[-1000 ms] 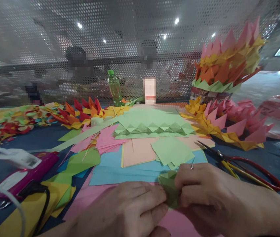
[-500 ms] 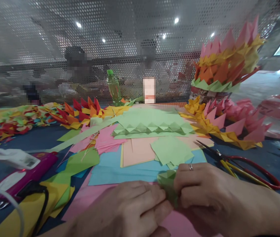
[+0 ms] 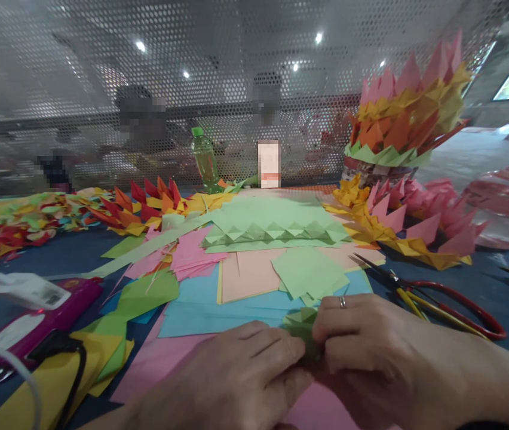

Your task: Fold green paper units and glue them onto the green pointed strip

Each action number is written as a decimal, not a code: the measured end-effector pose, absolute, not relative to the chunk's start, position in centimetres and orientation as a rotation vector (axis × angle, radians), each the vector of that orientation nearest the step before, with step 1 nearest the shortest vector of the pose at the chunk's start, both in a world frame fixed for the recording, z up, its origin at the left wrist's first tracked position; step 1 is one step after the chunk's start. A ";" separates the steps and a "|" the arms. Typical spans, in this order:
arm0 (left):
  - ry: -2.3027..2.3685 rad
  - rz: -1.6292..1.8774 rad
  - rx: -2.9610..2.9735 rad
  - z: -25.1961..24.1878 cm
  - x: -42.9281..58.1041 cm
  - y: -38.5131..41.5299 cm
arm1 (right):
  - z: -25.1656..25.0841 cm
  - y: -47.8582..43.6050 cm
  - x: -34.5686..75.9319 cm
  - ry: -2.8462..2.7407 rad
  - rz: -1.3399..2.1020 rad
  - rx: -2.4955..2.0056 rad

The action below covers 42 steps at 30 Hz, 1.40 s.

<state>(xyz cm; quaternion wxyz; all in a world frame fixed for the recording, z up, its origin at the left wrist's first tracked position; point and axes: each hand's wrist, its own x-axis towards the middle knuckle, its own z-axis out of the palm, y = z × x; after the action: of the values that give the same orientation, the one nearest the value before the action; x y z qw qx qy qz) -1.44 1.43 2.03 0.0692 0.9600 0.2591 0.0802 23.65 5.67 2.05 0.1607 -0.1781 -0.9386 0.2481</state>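
Observation:
Between my two hands is a small piece of green paper (image 3: 301, 322), partly folded, its lower part hidden by fingers. My left hand (image 3: 245, 364) is closed, its fingertips pressed on the paper's left side. From the other side my right hand (image 3: 366, 340), with a ring on one finger, grips the same paper with curled fingers. Beneath them lie a pink sheet (image 3: 165, 364) and blue sheets (image 3: 192, 310). Just beyond sit loose light green squares (image 3: 310, 272) and a folded green strip of points (image 3: 276, 233).
Scissors with red handles (image 3: 456, 298) lie open at right. A purple power strip (image 3: 61, 307) with a white plug and cables is at left. A layered paper flower (image 3: 409, 119) stands back right, near folded pink paper (image 3: 425, 230). A green-capped bottle (image 3: 205, 161) stands behind.
My left fingers have shifted slightly up and right, covering more of the green paper. My right hand stays on it. The whole view has moved a little.

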 end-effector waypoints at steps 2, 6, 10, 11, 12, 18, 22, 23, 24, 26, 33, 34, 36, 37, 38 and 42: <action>0.794 0.248 2.890 1.9 -1.5 1.5 | 2.3 5.6 23.7 -2.667 0.666 -0.486; 0.790 0.279 2.905 1.8 -1.7 1.4 | 2.4 5.6 23.7 -2.677 0.492 -0.412; 0.764 0.268 2.859 2.2 -1.7 1.3 | 1.8 5.7 23.6 -2.726 0.403 -0.400; 0.767 0.269 2.854 2.3 -1.6 1.3 | 1.6 5.6 23.6 -2.733 0.370 -0.403; 0.774 0.273 2.854 2.3 -1.5 1.3 | 1.4 5.4 23.6 -2.748 0.313 -0.409; 0.763 0.328 2.889 2.0 -1.6 1.1 | 1.3 3.9 23.2 -2.846 -0.024 -0.408; 0.786 0.344 3.004 1.7 -1.8 0.9 | 1.6 3.8 23.1 -2.840 -0.026 -0.406; 0.796 0.351 3.024 1.7 -1.9 0.8 | 1.6 3.8 23.1 -2.835 -0.024 -0.397; 0.806 0.353 3.036 1.7 -1.9 0.8 | 1.5 3.9 23.1 -2.831 -0.023 -0.387; 0.812 0.362 3.030 1.8 -1.9 0.8 | 1.5 4.0 23.1 -2.812 -0.032 -0.372; 0.786 0.424 2.990 2.0 -1.9 1.0 | 1.2 4.3 23.4 -2.771 -0.015 -0.338; 0.781 0.430 2.983 2.0 -1.9 1.0 | 1.2 4.4 23.6 -2.765 -0.007 -0.326; 0.782 0.443 2.965 1.9 -2.1 0.9 | 1.5 4.7 23.9 -2.758 0.020 -0.286; 0.788 0.446 2.959 1.8 -2.1 0.9 | 1.8 4.8 24.0 -2.756 0.049 -0.270; 0.793 0.440 2.956 1.8 -2.2 0.9 | 2.1 5.0 24.0 -2.747 0.095 -0.272; 0.762 0.398 2.961 2.0 -2.3 1.0 | 2.6 5.7 24.1 -2.656 0.328 -0.510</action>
<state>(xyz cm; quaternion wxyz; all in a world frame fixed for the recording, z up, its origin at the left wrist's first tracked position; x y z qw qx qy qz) -2.31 1.00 2.03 0.0294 0.9600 0.2469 0.1289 24.08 5.67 2.64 0.2072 -0.1830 -0.9538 0.1179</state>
